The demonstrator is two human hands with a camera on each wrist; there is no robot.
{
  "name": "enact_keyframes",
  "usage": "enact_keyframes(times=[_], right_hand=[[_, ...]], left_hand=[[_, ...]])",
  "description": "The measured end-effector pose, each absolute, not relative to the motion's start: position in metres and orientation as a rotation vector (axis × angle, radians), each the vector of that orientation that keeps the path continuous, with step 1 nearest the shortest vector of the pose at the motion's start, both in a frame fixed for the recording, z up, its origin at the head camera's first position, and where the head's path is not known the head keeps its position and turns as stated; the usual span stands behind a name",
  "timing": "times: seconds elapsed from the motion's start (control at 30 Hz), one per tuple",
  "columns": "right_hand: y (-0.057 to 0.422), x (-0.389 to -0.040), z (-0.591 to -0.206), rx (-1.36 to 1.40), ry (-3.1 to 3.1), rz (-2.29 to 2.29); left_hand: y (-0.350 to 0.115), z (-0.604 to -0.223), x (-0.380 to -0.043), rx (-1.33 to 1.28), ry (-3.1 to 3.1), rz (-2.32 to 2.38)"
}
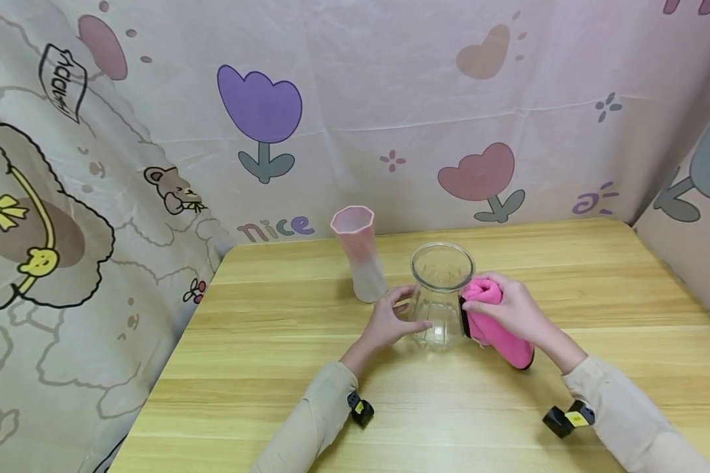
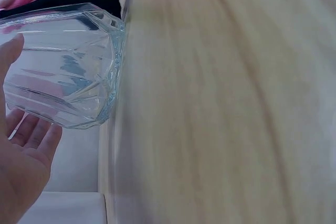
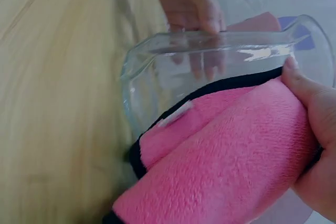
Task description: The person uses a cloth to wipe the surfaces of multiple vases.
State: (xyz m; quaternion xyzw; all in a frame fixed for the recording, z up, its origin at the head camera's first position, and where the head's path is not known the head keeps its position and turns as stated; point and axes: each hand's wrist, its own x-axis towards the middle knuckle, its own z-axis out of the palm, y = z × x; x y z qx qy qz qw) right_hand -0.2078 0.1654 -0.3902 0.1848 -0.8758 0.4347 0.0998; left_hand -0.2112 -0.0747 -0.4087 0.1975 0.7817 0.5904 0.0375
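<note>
On the wooden bench (image 1: 260,368) stands a clear glass vase (image 1: 442,299), likely rigid, slick and breakable, best held below its flared rim. At its right, a soft-looking pink cloth (image 1: 501,336) bunches in the right hand's grip (image 1: 516,310); at left, the left hand (image 1: 387,318) spreads wide.

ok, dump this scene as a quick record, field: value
left hand: thumb and fingers spread at glass vase's left side; firm grip unclear
right hand: holds cloth beside glass vase
glass vase: clear, upright, between the hands
cloth: pink, dark edging, bunched
pink vase: pink fading to white, upright, behind left hand, untouched
table: light wood grain, under both vases
</note>
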Motion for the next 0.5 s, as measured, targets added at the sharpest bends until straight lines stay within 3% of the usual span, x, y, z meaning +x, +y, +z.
enact_keyframes(times=[0.5], right_hand=[[0.167,-0.2,-0.371,0.415,-2.444,1.453]], left_hand=[[-0.074,-0.407,-0.208,0.62,2.415,1.794]])
